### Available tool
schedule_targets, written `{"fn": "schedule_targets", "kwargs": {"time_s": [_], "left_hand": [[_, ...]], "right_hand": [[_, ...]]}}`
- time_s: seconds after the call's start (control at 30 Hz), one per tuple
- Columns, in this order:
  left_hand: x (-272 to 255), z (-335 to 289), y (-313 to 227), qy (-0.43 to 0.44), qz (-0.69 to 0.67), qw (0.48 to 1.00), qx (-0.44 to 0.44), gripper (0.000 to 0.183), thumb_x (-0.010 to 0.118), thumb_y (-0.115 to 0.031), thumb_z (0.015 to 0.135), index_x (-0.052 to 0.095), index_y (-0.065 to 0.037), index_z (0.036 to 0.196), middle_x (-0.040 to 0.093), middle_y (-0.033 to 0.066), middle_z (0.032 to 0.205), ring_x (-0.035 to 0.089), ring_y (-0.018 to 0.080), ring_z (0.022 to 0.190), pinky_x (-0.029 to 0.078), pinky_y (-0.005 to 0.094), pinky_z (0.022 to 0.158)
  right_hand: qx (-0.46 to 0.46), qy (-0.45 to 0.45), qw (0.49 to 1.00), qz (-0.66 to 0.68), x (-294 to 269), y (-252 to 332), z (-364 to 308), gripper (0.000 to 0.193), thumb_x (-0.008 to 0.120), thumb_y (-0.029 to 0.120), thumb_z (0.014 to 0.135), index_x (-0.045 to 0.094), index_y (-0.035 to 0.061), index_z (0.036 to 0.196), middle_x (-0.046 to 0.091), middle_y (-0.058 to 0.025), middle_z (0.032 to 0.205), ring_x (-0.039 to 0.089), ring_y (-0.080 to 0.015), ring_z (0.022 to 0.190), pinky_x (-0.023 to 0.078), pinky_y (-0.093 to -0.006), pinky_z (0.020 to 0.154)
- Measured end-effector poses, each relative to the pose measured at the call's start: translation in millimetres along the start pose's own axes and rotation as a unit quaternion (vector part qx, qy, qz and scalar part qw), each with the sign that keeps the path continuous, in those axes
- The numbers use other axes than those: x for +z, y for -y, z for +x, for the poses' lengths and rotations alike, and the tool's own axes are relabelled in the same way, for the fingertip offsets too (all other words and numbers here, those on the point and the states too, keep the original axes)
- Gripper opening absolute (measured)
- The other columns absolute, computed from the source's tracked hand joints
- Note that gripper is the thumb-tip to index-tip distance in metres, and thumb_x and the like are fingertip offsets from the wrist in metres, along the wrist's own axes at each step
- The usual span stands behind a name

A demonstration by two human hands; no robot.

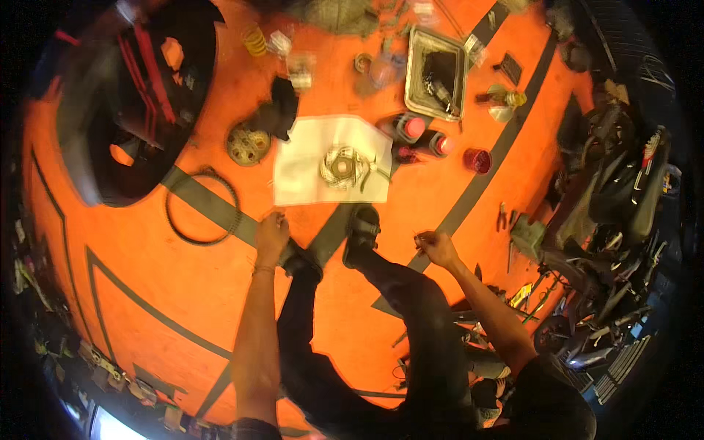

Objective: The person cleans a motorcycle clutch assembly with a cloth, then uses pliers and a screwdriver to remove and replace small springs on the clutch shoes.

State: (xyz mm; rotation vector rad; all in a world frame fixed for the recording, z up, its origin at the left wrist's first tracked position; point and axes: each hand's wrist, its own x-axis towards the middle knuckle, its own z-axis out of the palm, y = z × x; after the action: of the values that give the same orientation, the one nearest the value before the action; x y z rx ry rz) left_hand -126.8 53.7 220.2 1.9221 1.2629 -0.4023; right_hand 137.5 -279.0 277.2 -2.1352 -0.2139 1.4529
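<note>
A white sheet [297, 176] lies on the orange floor in front of my feet. On it rests a round metal part [342, 168] with a hole in its middle, and pliers [374, 174] with spread handles touch its right side. My left hand [272, 235] is just below the sheet's near left corner, its fingers curled; whatever may be in them is hidden. Off to the right, over the floor, my right hand [437, 249] has its fingertips pinched together around something too small to name. A black toothed belt [236, 209] lies in a loop left of my left hand.
Dark bottles with red caps [415, 127] lie beside the sheet, near a red cup [478, 160]. Farther off is a metal tray [411, 77] with dark contents. A round metal part with holes [248, 144] sits left of the sheet. Tools and machine parts [587, 242] crowd the right side.
</note>
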Motion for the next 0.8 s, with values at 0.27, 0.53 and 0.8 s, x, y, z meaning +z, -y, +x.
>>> {"fn": "schedule_targets", "kwargs": {"time_s": [0.27,0.53,0.8], "left_hand": [[169.9,156.4,-35.0,-0.081,-0.069,0.963,0.248,0.019,0.067,-0.02,0.088,0.071,-0.005,0.099,0.071,0.0181,0.09,0.069,0.0374,0.083,0.054,0.0437,0.074],[249.4,203.5,-52.1,-0.16,-0.199,0.954,0.159,0.021,0.069,-0.022,0.089,0.073,-0.002,0.095,0.071,0.0179,0.081,0.069,0.0324,0.072,0.052,0.0383,0.065],[256.2,205.3,-60.3,-0.134,-0.299,0.934,0.14,0.021,0.069,-0.019,0.088,0.072,0.002,0.088,0.072,0.0161,0.08,0.071,0.0247,0.071,0.053,0.0335,0.067]], "right_hand": [[-0.073,-0.066,0.994,0.043,112.1,-46.7,195.5,0.019,0.059,0.011,0.098,0.066,-0.0039,0.107,0.069,-0.0095,0.082,0.065,-0.0137,0.071,0.053,-0.0304,0.067],[-0.169,-0.136,0.976,0.037,110.5,-41.3,283.6,0.022,0.064,0.01,0.093,0.066,-0.0036,0.11,0.071,-0.0116,0.078,0.068,-0.0172,0.069,0.052,-0.0316,0.065],[-0.255,-0.174,0.94,-0.144,97.9,-1.8,292.9,0.019,0.066,0.012,0.088,0.071,-0.0022,0.1,0.072,-0.0186,0.086,0.07,-0.0247,0.074,0.053,-0.0371,0.07]]}}
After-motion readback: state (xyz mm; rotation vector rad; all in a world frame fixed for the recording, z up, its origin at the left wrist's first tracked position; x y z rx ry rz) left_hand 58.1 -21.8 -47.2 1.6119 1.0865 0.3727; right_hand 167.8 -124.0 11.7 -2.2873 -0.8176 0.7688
